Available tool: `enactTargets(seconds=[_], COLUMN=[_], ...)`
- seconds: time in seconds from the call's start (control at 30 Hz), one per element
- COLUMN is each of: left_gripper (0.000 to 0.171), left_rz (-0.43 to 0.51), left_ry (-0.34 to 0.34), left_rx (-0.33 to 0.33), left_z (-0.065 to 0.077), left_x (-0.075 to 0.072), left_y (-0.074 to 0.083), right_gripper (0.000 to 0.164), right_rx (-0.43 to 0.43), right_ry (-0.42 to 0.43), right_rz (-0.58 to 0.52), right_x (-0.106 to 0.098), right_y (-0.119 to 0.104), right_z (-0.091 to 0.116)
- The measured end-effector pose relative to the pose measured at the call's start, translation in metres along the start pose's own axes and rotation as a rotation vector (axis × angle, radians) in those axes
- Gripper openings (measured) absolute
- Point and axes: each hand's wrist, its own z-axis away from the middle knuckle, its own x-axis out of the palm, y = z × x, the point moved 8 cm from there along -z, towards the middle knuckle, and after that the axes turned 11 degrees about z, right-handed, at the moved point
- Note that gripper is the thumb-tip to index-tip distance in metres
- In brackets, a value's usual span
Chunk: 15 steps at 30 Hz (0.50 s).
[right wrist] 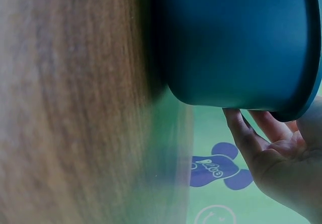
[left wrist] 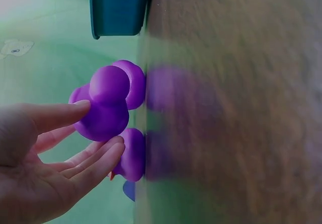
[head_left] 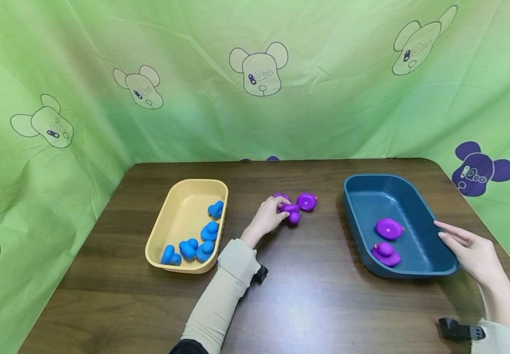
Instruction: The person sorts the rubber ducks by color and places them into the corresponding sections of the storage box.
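Note:
With thumb and fingers, my left hand [head_left: 266, 216] pinches a purple toy duck [left wrist: 105, 105] near the middle of the table. Just beyond it, a second purple duck [head_left: 306, 201] sits on the table, and a third purple duck [head_left: 281, 196] is partly covered by the hand. My right hand [head_left: 473, 253] grips the right rim of a blue bin [head_left: 423, 272]; in the right wrist view, fingers [right wrist: 241, 128] touch its outer wall while the rim hides the thumb. Inside the bin lie two purple ducks, one farther back [head_left: 389, 228] and one nearer [head_left: 385, 254].
A yellow bin [head_left: 180, 196] stands to the left, with several blue toy ducks [head_left: 187, 249] along its right and front sides. Green printed cloth [head_left: 202, 118] hangs behind and beside the brown wooden table [head_left: 118, 290]. Dark wrist cameras [head_left: 460, 330] sit at both sleeves.

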Motion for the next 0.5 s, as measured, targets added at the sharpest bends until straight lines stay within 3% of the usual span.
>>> enactTargets(seconds=[0.23,0.5], left_gripper=[0.02,0.023], left_rz=[0.045,0.068], left_ry=[-0.002,-0.006], left_rx=[-0.012,-0.016], left_z=[-0.003,-0.003], left_x=[0.001,0.004], left_y=[0.005,0.011], right_gripper=[0.031,0.031], right_rx=[-0.029,-0.032], right_ry=[-0.015,-0.011], right_rz=[-0.079,-0.071], right_x=[-0.005,-0.005], right_y=[-0.036,-0.036], right_z=[0.015,0.016])
